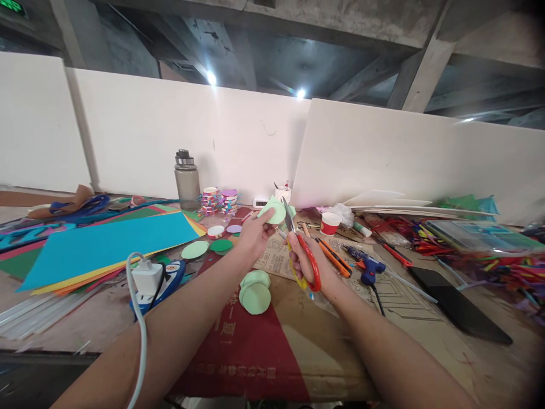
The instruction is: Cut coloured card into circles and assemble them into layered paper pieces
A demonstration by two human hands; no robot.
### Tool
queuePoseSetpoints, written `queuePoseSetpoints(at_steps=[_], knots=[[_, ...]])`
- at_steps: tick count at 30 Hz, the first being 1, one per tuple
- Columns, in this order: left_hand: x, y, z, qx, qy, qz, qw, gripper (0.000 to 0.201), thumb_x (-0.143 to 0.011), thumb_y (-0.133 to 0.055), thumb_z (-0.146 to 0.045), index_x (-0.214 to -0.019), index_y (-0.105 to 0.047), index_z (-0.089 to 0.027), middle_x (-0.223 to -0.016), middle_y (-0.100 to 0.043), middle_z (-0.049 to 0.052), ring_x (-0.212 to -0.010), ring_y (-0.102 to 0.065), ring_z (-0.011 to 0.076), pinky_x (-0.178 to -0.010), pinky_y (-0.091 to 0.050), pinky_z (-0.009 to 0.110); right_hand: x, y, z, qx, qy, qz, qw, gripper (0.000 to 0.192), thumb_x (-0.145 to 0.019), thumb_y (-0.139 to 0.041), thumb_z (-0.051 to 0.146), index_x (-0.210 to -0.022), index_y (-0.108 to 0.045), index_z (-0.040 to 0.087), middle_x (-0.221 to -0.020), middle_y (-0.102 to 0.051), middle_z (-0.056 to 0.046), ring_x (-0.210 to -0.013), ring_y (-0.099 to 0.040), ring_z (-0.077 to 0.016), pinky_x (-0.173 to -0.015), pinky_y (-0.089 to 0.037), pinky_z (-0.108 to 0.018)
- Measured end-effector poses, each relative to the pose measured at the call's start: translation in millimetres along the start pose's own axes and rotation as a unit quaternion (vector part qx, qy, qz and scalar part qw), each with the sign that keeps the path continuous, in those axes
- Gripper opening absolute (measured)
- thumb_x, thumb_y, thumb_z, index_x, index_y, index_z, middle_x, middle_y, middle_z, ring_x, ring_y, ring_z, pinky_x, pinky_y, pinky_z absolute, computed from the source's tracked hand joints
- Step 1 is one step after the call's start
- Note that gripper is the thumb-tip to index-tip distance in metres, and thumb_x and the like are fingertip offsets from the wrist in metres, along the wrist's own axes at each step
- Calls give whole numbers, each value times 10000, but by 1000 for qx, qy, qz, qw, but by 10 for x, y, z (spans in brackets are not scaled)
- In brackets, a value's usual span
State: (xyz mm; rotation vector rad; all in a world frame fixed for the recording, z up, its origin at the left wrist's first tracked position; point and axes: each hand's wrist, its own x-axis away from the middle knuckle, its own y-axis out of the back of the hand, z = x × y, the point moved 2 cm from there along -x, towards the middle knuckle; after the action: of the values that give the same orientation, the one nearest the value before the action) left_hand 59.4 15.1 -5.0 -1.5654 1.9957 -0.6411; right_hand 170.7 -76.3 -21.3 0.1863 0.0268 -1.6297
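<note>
My left hand (pixel 254 234) pinches a piece of light green paper (pixel 276 212), raised above the middle of the table. Scissors (pixel 307 258) with red and yellow handles are in my right hand (pixel 303 262), fingers wrapped through the loops. Their blades point up and away, right beside the paper's right edge; whether they touch it I cannot tell. Below my hands, several light green paper circles (pixel 255 296) lie overlapping on the cardboard (pixel 336 346). Left of them are a dark green circle (pixel 221 246) and another pale green circle (pixel 195 250).
Coloured paper sheets (pixel 110 244) and a power strip (pixel 170 281) with a white plug lie left. A bottle (pixel 187 180) stands behind. To the right are a paper cup (pixel 330 223), orange utility knife (pixel 334 258), blue glue gun (pixel 369 268) and black phone-like slab (pixel 460 304).
</note>
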Motion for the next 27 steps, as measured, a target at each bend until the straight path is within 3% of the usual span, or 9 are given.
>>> queuePoseSetpoints(at_steps=[4, 8, 21, 27], knots=[[93, -93, 154, 47, -10, -25, 999, 377, -541, -875, -191, -844, -659, -132, -731, -664, 1, -555, -565, 78, -518, -439, 202, -29, -20, -70, 23, 6, -6, 1000, 498, -841, -474, 727, -806, -410, 235, -557, -380, 78, -371, -375, -82, -314, -352, -212], [92, -87, 115, 31, -29, -20, 999, 314, -574, -845, -168, -809, -644, -116, -675, -627, -16, -531, -528, 65, -523, -427, 203, -33, -25, -106, 45, 18, 11, 999, 494, -851, -452, 726, -823, -438, 233, -565, -390, 73, -378, -387, -88, -321, -365, -219], [143, -147, 35, -28, -31, 68, 997, 377, -520, -881, -218, -808, -656, -127, -716, -636, -22, -606, -535, 72, -602, -452, 221, -34, 33, -1, 11, 51, 41, 998, 560, -805, -441, 798, -844, -403, 242, -613, -394, 71, -461, -401, -86, -416, -378, -224], [152, -158, 27, -40, -28, 91, 995, 352, -521, -876, -221, -778, -655, -122, -698, -625, -21, -598, -511, 70, -592, -431, 226, -3, 8, 53, -42, 23, 31, 998, 558, -761, -530, 779, -850, -387, 246, -571, -339, 94, -457, -337, -81, -410, -331, -208]])
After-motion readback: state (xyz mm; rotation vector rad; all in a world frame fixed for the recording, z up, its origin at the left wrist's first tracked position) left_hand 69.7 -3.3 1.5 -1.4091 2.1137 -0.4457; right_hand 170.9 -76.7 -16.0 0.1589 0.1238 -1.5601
